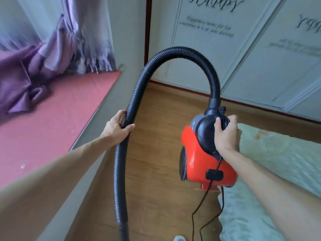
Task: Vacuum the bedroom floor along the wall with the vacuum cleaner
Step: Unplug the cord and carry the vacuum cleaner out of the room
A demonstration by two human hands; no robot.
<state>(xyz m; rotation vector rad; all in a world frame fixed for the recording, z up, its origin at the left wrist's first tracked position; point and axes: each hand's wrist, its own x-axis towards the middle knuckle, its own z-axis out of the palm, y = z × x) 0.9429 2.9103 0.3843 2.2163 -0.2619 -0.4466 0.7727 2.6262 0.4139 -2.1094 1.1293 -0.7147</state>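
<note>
Above the brown wood floor (156, 136), right hand (226, 134) grips the red plastic vacuum cleaner's (205, 153) handle; it looks light. Left hand (117, 126) wraps the bendy black ribbed hose (139, 87).

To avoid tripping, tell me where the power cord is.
Head view, lower right: the power cord hangs from the vacuum cleaner in the right hand, trailing over the floor beside the bed.

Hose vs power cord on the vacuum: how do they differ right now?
Thickness: the hose is fat and ribbed; the cord is thin and smooth.
Path: the hose arches up from the top of the vacuum body; the cord hangs below it toward the floor.
Hold: the left hand grips the hose; no hand holds the cord.
Shared: both black, both joined to the vacuum body the right hand carries.
</note>
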